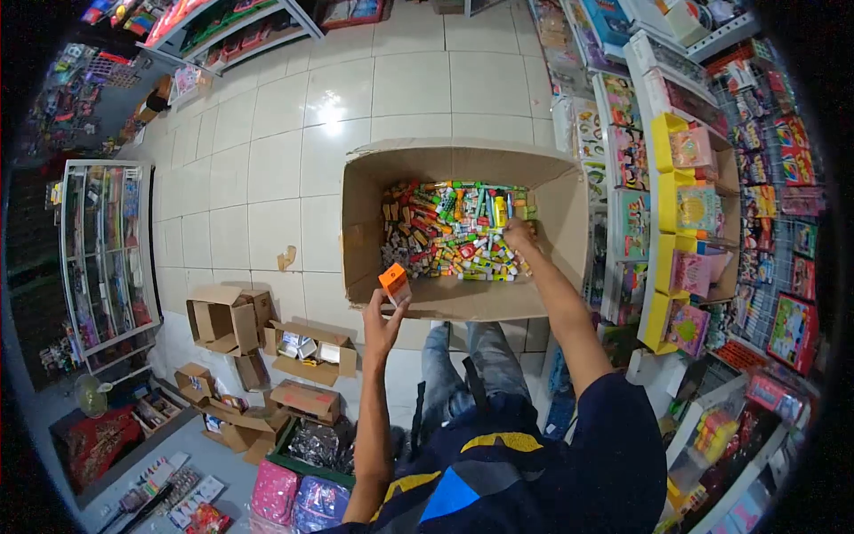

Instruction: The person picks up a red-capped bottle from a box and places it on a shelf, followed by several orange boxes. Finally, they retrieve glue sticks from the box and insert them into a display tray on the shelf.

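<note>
My left hand point(384, 322) grips a small orange and white box point(395, 284) between thumb and fingers, over the near left edge of a large open carton point(467, 158). Inside the carton lies a mixed heap of small colourful tubes and sticks point(454, 231). My right hand point(519, 235) reaches into its right side, fingers closed at the lower end of a yellow tube point(500, 212). The tube stands out above the heap, larger than most pieces around it.
Shelves of packaged goods point(694, 187) line the right side, close to the carton. A glass cabinet point(108, 258) stands at left. Small opened cartons point(222, 320) and a green crate point(311, 449) occupy the floor at lower left. A cardboard scrap point(286, 258) lies on the tiles.
</note>
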Demonstrator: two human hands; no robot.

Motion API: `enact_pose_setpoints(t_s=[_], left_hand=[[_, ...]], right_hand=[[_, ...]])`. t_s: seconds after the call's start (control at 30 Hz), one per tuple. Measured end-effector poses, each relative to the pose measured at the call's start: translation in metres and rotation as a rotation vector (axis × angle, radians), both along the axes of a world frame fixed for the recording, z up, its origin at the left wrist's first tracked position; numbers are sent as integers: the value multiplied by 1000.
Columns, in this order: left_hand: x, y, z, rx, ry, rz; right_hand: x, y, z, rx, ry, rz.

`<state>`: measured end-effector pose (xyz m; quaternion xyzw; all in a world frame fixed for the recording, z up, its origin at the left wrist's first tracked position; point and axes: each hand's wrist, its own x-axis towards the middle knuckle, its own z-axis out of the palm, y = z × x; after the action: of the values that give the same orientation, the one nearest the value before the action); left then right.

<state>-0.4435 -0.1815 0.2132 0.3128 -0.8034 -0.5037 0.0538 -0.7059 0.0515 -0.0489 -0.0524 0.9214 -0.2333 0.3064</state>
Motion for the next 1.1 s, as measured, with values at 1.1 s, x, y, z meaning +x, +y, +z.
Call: enact_pose_setpoints(t_s=[1.1], left_hand=[[-12, 9, -22, -333, -191, -39]], right_hand=[[79, -37, -3, -199, 79, 555]])
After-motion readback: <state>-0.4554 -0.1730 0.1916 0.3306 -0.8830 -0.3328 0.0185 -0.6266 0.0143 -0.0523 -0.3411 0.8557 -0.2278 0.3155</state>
